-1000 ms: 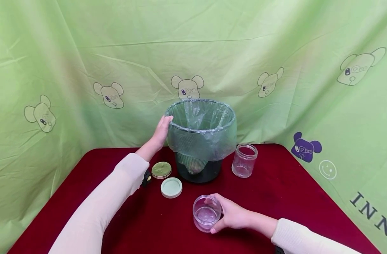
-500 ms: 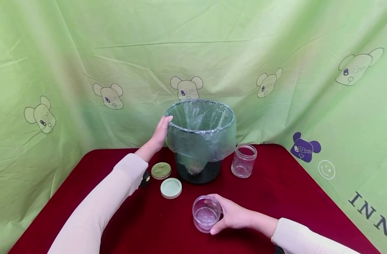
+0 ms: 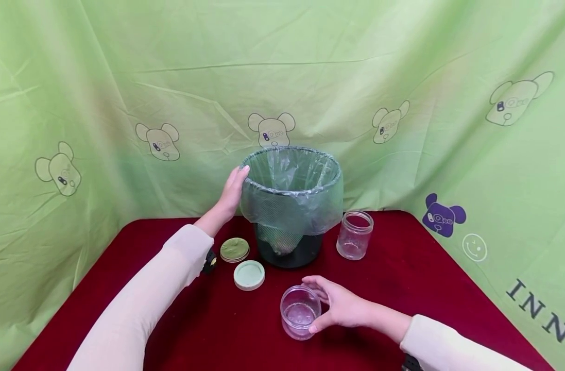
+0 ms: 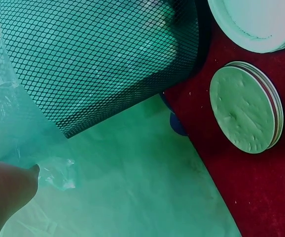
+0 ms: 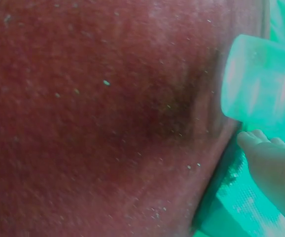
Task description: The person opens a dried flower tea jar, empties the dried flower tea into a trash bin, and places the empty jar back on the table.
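Observation:
My left hand (image 3: pixel 231 191) holds the left rim of a black mesh wastebasket (image 3: pixel 305 252) fitted with a clear plastic liner (image 3: pixel 291 208); the fingertips lie at the rim. A crumpled pale thing shows through the mesh at its base. My right hand (image 3: pixel 342 304) is at the right of a short clear jar (image 3: pixel 300 313), which stands upright without a lid. The thumb meets the jar's side, while the other fingers are spread away from its rim. In the right wrist view, the fingertips (image 5: pixel 251 140) show apart from the jar (image 5: pixel 261 79).
A taller clear jar (image 3: pixel 355 236) stands right of the wastebasket. To the left lie a green, lumpy-surfaced lid (image 3: pixel 235 249) and a pale green lid (image 3: pixel 249 274). The dark red tablecloth (image 3: pixel 226 330) meets a green printed curtain (image 3: pixel 194 77) behind and on both sides.
The right hand's fingers have loosened and spread off the short jar, which stays where it was. The left hand keeps its hold on the wastebasket rim.

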Demonstrator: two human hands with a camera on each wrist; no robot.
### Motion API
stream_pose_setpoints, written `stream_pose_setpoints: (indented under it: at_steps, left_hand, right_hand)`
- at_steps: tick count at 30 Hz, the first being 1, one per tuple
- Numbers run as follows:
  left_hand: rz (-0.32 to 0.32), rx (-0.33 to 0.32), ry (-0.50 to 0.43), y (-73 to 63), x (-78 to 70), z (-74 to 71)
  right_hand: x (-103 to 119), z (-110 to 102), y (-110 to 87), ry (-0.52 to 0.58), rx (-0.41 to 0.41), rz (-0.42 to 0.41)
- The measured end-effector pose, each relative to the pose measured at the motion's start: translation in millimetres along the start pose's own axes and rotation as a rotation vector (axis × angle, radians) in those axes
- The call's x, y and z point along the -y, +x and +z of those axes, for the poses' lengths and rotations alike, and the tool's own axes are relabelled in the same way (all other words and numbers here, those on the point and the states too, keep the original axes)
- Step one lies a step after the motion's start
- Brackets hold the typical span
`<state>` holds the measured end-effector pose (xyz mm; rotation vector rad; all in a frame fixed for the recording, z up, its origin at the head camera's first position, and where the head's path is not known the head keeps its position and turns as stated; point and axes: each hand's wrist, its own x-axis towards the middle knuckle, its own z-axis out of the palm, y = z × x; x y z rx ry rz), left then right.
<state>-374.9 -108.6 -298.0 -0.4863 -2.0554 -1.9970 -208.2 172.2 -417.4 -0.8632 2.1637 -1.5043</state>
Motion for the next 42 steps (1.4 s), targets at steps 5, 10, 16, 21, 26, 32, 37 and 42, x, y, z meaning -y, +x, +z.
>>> stream_pose_setpoints:
  at_steps: [5, 10, 16, 21, 26, 32, 37, 42]
  left_hand:
    - [-0.026, -0.03, 0.019, 2.0, -0.4, -5.2]
    - [-0.019, -0.045, -0.009, 2.4, -0.3, -11.0]
    - [-0.003, -0.051, -0.06, 2.9, -0.8, -23.9]
    - [0.01, -0.038, -0.022, -0.9, -2.1, -39.4]
    - [0.028, -0.005, 0.09, -7.9, -4.4, -56.5]
    - [0.016, 0.031, 0.224, -18.1, -4.0, -78.2]
    - [0.007, 0.085, 0.323, -26.7, -0.9, -94.2]
    - [0.029, 0.122, 0.487, -32.9, 7.9, -107.0]
  right_hand:
    - [7.6, -10.6, -0.3, -0.031, -0.029, -0.025]
    - [16.7, -27.7, -1.3, -0.057, -0.066, -0.068]
    - [32.1, -49.2, -0.8, -0.09, -0.133, -0.103]
    - [44.7, -67.0, -1.6, -0.139, -0.213, -0.111]
    - [57.1, -88.6, -4.9, -0.178, -0.314, -0.12]
    - [69.4, -119.5, -12.5, -0.294, -0.417, -0.095]
    - [75.3, -147.2, -21.4, -0.376, -0.501, -0.023]
    - [72.0, -169.2, -29.4, -0.446, -0.575, 0.059]
